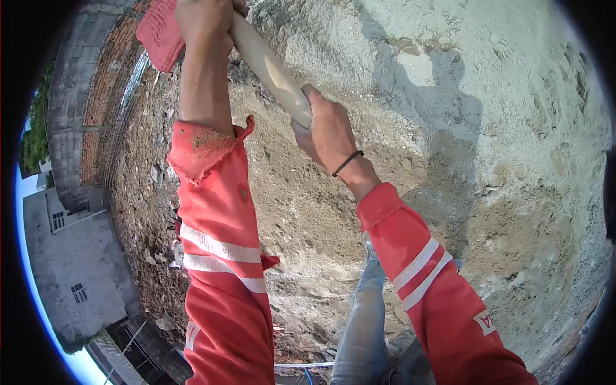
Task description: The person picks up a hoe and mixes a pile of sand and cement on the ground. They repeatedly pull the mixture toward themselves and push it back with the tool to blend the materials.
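Observation:
A pale wooden tool handle (pixel 269 67) runs slantwise between my two hands. My left hand (pixel 204 22) is closed round its upper part at the top edge of the view. Lower down, near the visible end of the handle, my right hand (pixel 332 133) is wrapped round it, a dark band on the wrist. The tool's head is out of view. Both arms are stretched forward in red sleeves with white stripes. A rough red thing (pixel 162 35) shows just beside my left wrist. Beneath the handle lies brown, crumbly soil (pixel 308 192).
Pale grey sandy material (pixel 532 83) covers the right side, crossed by a shadow. Stones and rubble (pixel 151 250) lie along the left. Beyond them stand a block and brick wall (pixel 67 102) and a grey building (pixel 83 269). My jeans leg (pixel 362 327) shows below.

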`<move>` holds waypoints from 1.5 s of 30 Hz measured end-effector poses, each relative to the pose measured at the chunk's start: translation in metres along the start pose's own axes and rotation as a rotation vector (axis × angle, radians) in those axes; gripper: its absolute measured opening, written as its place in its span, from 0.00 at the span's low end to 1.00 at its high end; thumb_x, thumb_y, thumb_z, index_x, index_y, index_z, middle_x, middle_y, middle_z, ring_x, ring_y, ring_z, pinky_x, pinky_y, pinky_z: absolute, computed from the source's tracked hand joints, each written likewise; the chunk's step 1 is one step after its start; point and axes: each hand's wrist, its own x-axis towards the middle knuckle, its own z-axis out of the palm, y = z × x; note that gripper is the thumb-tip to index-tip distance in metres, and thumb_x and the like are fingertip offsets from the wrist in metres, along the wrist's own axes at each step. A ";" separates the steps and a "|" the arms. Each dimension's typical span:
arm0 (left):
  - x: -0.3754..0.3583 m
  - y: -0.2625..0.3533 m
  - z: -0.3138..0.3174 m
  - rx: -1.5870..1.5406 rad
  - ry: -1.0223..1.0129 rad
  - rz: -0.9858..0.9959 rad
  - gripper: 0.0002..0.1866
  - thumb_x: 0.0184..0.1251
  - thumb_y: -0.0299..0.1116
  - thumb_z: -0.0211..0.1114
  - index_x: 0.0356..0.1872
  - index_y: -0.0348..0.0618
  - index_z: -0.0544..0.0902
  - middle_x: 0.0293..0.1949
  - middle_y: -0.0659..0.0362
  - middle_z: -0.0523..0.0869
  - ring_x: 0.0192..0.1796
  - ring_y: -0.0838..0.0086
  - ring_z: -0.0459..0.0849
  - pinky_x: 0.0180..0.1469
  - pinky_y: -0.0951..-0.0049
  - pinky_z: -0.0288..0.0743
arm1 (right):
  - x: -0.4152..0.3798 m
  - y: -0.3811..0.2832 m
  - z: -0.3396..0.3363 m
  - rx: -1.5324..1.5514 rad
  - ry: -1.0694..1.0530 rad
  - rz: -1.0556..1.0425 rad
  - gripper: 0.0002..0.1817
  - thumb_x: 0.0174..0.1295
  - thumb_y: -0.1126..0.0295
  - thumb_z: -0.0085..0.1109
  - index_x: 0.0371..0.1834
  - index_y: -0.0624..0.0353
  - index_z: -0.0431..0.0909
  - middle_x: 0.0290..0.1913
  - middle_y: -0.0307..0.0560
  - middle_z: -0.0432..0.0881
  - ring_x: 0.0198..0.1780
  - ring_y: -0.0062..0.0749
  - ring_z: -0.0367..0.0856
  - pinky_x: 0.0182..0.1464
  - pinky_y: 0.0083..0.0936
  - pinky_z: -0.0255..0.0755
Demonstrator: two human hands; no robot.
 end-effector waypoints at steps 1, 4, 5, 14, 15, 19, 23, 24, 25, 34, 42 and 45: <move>0.007 -0.018 -0.004 0.085 0.030 -0.008 0.10 0.59 0.26 0.63 0.38 0.31 0.74 0.25 0.54 0.79 0.23 0.73 0.78 0.25 0.71 0.76 | 0.005 0.008 0.017 -0.021 -0.035 0.063 0.18 0.52 0.74 0.60 0.47 0.62 0.70 0.29 0.60 0.81 0.32 0.56 0.81 0.34 0.41 0.73; -0.012 -0.127 -0.010 0.439 0.168 -0.068 0.13 0.57 0.27 0.65 0.37 0.28 0.73 0.21 0.55 0.79 0.20 0.70 0.79 0.20 0.69 0.74 | -0.033 0.056 0.053 -0.072 -0.131 0.305 0.20 0.53 0.70 0.59 0.50 0.62 0.71 0.35 0.63 0.81 0.37 0.58 0.81 0.40 0.43 0.74; -0.035 -0.184 -0.009 0.445 0.160 -0.244 0.14 0.56 0.27 0.66 0.36 0.27 0.73 0.21 0.54 0.79 0.19 0.69 0.80 0.20 0.67 0.74 | -0.061 0.076 0.059 -0.078 -0.179 0.425 0.21 0.53 0.69 0.58 0.51 0.62 0.71 0.36 0.63 0.81 0.38 0.58 0.80 0.40 0.41 0.74; -0.157 -0.318 0.006 0.556 -0.012 -0.637 0.09 0.54 0.28 0.64 0.26 0.32 0.76 0.16 0.56 0.78 0.17 0.68 0.79 0.19 0.65 0.73 | -0.178 0.122 0.042 -0.085 -0.210 0.643 0.20 0.51 0.69 0.64 0.48 0.58 0.72 0.38 0.62 0.82 0.42 0.57 0.81 0.44 0.43 0.76; -0.161 -0.318 0.004 0.546 -0.028 -0.650 0.08 0.55 0.28 0.63 0.26 0.32 0.76 0.17 0.55 0.78 0.17 0.68 0.79 0.19 0.65 0.72 | -0.181 0.120 0.038 -0.108 -0.199 0.661 0.20 0.52 0.69 0.64 0.48 0.59 0.71 0.38 0.61 0.82 0.41 0.57 0.82 0.44 0.43 0.77; -0.208 -0.300 0.014 0.436 -0.022 -0.769 0.08 0.54 0.28 0.62 0.28 0.31 0.76 0.21 0.53 0.80 0.20 0.66 0.80 0.22 0.65 0.74 | -0.210 0.121 0.000 -0.205 -0.313 0.699 0.21 0.53 0.66 0.64 0.50 0.59 0.72 0.41 0.59 0.82 0.42 0.55 0.82 0.44 0.41 0.76; -0.249 -0.301 0.021 0.286 0.019 -0.872 0.07 0.55 0.27 0.60 0.29 0.31 0.75 0.21 0.54 0.78 0.19 0.66 0.78 0.22 0.65 0.74 | -0.236 0.126 -0.046 -0.242 -0.408 0.760 0.23 0.51 0.67 0.64 0.50 0.59 0.71 0.38 0.58 0.83 0.41 0.54 0.82 0.42 0.43 0.77; -0.262 -0.299 0.025 0.223 0.033 -0.892 0.06 0.55 0.27 0.59 0.28 0.32 0.74 0.20 0.54 0.77 0.19 0.67 0.77 0.22 0.65 0.74 | -0.239 0.124 -0.062 -0.243 -0.393 0.771 0.23 0.51 0.67 0.64 0.50 0.59 0.71 0.38 0.58 0.83 0.41 0.54 0.82 0.42 0.43 0.77; -0.274 -0.296 0.031 0.194 0.044 -0.945 0.06 0.56 0.27 0.59 0.28 0.34 0.74 0.20 0.55 0.77 0.19 0.67 0.77 0.21 0.66 0.73 | -0.242 0.125 -0.080 -0.260 -0.439 0.740 0.24 0.51 0.67 0.64 0.53 0.58 0.71 0.37 0.58 0.83 0.41 0.52 0.83 0.43 0.43 0.78; -0.427 -0.337 0.120 -0.045 0.006 -1.234 0.07 0.64 0.26 0.51 0.25 0.44 0.68 0.17 0.63 0.68 0.15 0.73 0.68 0.20 0.72 0.71 | -0.340 0.200 -0.226 -0.281 -0.436 0.717 0.18 0.50 0.69 0.63 0.45 0.60 0.74 0.34 0.55 0.83 0.38 0.49 0.84 0.42 0.42 0.77; -0.590 -0.334 0.263 -0.369 0.011 -1.358 0.09 0.66 0.33 0.54 0.24 0.48 0.68 0.17 0.64 0.67 0.19 0.75 0.67 0.24 0.73 0.68 | -0.484 0.214 -0.430 -0.399 -0.511 0.858 0.19 0.50 0.67 0.62 0.46 0.56 0.75 0.32 0.55 0.83 0.37 0.52 0.83 0.40 0.44 0.77; -0.686 -0.324 0.326 -0.390 -0.031 -1.660 0.08 0.63 0.35 0.61 0.26 0.50 0.72 0.17 0.63 0.70 0.21 0.73 0.69 0.28 0.71 0.71 | -0.572 0.189 -0.527 -0.568 -0.516 0.955 0.19 0.50 0.65 0.62 0.46 0.53 0.72 0.28 0.52 0.81 0.33 0.50 0.83 0.36 0.46 0.76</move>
